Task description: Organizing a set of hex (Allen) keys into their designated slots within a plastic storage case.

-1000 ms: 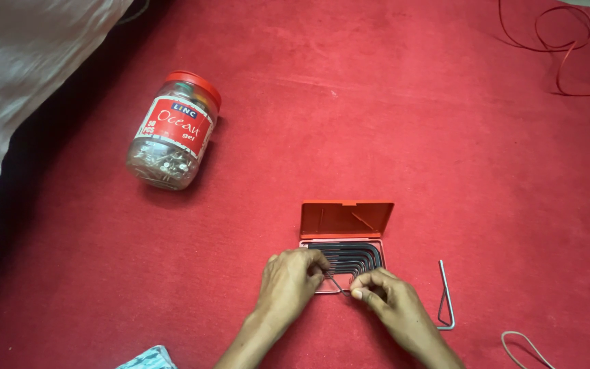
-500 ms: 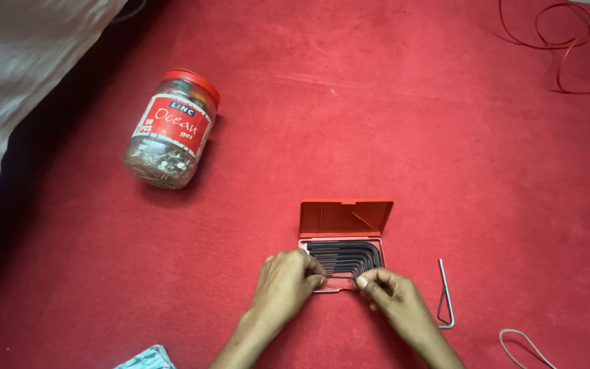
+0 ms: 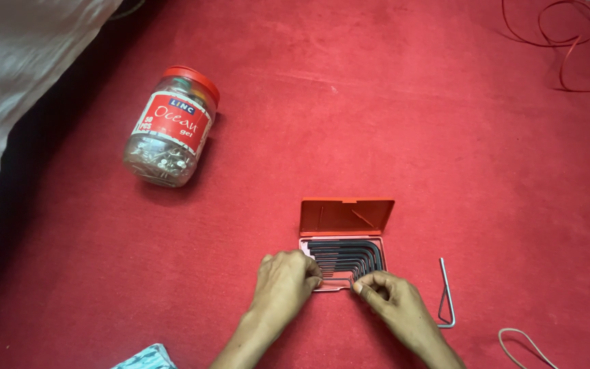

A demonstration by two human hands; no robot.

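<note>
Open red case [image 3: 345, 220] of hex keys [image 3: 347, 257] lies on red floor, directly ahead of both hands; keys' long shafts run left-right; left hand [image 3: 283, 280] and right hand [image 3: 387, 298] pinch at its near edge, what they grip too small to tell

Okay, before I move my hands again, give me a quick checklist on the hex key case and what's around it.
1. Red case lid fully open: ok.
2. Dark hex keys nested in order in the tray: ok for those showing; the near row is hidden by fingers.
3. Left hand steadying the case's near left corner: ok.
4. Right hand fingertips on the near edge; whether they pinch a small key: cannot tell.
5. Loose silver hex key back in the case: not ok, it lies on the red cloth to the right.
6. Plastic jar lying on its side, lid on: ok.
</note>
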